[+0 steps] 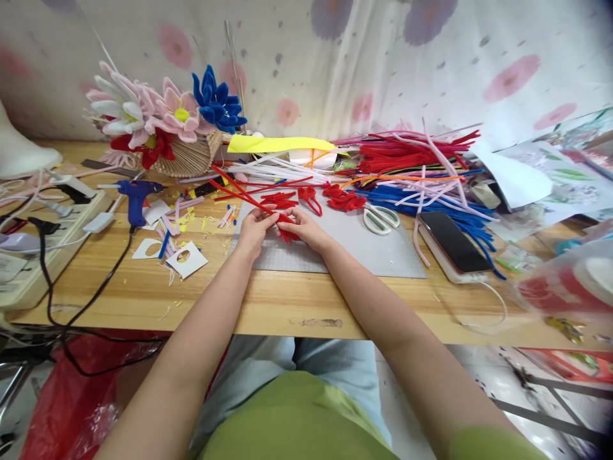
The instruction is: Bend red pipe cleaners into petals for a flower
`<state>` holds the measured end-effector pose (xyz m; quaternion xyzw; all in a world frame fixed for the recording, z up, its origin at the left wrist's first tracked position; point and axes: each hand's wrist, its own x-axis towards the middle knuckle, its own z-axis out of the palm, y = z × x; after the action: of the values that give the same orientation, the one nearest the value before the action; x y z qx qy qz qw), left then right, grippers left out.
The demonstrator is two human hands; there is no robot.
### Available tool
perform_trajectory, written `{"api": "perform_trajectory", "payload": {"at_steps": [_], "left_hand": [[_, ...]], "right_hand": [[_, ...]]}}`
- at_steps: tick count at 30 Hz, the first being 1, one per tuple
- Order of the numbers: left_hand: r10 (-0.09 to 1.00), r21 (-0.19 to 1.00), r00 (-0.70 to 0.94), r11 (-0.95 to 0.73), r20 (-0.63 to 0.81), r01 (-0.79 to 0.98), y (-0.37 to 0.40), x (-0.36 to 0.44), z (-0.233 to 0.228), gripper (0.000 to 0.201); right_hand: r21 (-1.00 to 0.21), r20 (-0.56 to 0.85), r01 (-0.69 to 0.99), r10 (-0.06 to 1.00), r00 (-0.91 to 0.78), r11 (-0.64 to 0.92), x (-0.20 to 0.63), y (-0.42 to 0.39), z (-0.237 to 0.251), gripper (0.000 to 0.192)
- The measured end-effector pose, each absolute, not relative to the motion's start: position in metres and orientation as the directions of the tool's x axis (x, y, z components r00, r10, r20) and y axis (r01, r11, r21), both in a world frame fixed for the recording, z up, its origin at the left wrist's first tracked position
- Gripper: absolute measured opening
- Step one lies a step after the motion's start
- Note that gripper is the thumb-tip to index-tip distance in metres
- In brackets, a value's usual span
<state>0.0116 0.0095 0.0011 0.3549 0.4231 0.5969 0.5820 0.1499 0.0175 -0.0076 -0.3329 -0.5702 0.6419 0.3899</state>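
Note:
Over the grey cutting mat [368, 252], my left hand [255, 231] and my right hand [305, 229] meet with their fingertips pinched on red pipe cleaners [239, 190]. Long red stems stick out up and to the left from the left hand, and short red ends poke out below the fingers. How the piece is joined is hidden by my fingers. Just beyond lie a bent red loop [310, 199], a bundle of folded red petal shapes [343, 199] and scissors [380, 219] with pale handles.
Heaps of red pipe cleaners [407, 156] and blue ones [447, 220] lie at the back right, near a phone [454, 241]. A blue glue gun [138, 199], paper scraps [188, 259] and a power strip [48, 255] occupy the left. Fuzzy flowers [179, 112] stand behind.

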Motion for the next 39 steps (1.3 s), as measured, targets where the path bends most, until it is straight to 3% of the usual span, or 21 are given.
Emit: {"api": "perform_trajectory", "payload": {"at_steps": [6, 17, 24, 30, 35, 39], "left_hand": [[0.994, 0.908, -0.074, 0.043, -0.081, -0.417, 0.012, 0.010, 0.000, 0.031], [0.966, 0.859, -0.061, 0.192, -0.250, -0.475, 0.013, -0.001, 0.005, 0.026], [0.979, 0.869, -0.100, 0.108, -0.177, -0.482, 0.014, 0.003, 0.003, 0.031], [0.993, 0.857, 0.082, 0.110, -0.080, -0.503, 0.011, 0.008, -0.002, 0.033], [0.994, 0.858, 0.092, 0.095, -0.056, -0.505, 0.013, 0.008, -0.002, 0.031], [0.995, 0.870, 0.050, 0.101, -0.088, -0.482, 0.015, 0.005, -0.001, 0.035]], "right_hand": [[-0.998, 0.045, -0.053, 0.856, -0.514, 0.020, 0.153, 0.018, -0.004, 0.039], [-0.987, -0.041, -0.100, 0.799, -0.600, -0.126, 0.151, 0.014, -0.002, 0.034], [-0.966, -0.043, -0.188, 0.823, -0.566, -0.180, 0.149, 0.015, -0.006, 0.033], [-0.953, -0.044, -0.228, 0.837, -0.545, -0.198, 0.151, 0.014, -0.004, 0.036], [-0.951, -0.092, -0.187, 0.805, -0.586, -0.245, 0.152, 0.012, 0.000, 0.047], [-0.949, -0.036, -0.236, 0.814, -0.580, -0.210, 0.151, 0.012, -0.002, 0.035]]}}
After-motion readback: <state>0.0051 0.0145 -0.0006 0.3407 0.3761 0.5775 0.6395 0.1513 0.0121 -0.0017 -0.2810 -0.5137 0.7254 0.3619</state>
